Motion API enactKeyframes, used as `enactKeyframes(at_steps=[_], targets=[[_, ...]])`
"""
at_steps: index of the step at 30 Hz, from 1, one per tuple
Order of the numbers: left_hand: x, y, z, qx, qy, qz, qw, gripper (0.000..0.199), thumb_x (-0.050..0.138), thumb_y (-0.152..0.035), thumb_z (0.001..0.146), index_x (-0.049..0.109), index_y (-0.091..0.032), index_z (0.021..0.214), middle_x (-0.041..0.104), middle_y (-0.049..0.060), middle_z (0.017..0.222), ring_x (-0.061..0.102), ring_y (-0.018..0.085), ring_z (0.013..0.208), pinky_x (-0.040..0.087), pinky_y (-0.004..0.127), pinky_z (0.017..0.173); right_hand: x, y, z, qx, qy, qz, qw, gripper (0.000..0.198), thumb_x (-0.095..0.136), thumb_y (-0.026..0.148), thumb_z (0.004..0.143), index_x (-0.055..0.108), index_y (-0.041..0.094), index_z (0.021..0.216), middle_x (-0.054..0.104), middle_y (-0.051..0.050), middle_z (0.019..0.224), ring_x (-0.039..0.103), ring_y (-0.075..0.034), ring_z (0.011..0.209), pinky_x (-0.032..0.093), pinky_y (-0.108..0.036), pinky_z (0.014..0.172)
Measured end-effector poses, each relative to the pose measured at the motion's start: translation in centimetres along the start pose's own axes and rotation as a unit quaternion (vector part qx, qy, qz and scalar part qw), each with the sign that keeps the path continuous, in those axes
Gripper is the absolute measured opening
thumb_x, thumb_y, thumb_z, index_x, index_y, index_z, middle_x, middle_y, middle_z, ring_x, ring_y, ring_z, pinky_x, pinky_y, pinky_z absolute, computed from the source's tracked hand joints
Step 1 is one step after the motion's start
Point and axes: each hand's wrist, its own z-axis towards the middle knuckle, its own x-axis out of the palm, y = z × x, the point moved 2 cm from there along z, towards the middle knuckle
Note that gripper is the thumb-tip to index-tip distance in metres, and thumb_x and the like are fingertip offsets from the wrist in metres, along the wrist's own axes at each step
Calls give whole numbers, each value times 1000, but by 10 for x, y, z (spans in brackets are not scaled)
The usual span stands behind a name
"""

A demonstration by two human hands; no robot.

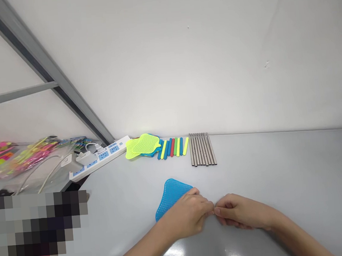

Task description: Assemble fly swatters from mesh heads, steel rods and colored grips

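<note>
At six o'clock, a blue mesh-patterned panel [173, 193] and plain blue, yellow, red and green sticks [172, 147]; at eight, neon-yellow perforated sheets [145, 144]; at four, silver rods [201, 151].

Your table [280, 159]: smooth, pale grey and glossy, throwing back two bright glints on the side nearest you
Power strip [103, 154]: white with blue sockets, lying aslant from your table's back edge to its left edge
Mesh panels [145, 144]: heaped by the back edge, just right of the strip's far end, yellow-green above blue
Coloured sticks [173, 147]: side by side next to the heap, in blue, yellow, red and green
Metal tubes [202, 150]: right of the sticks, packed close, far ends near the back edge, near ends pointing toward you
</note>
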Motion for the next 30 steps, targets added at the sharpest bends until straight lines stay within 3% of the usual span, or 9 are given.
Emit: enactKeyframes(at_steps=[30], targets=[[-11, 13, -7, -1, 1, 2, 1000, 20, 34, -12, 80, 45, -18, 65, 54, -3, 59, 42, 10, 53, 31, 24, 68, -2, 9, -6, -11, -29, -10, 999, 34, 40, 43, 79, 47, 14, 62, 33, 4, 52, 27, -4, 40, 20, -17, 34]])
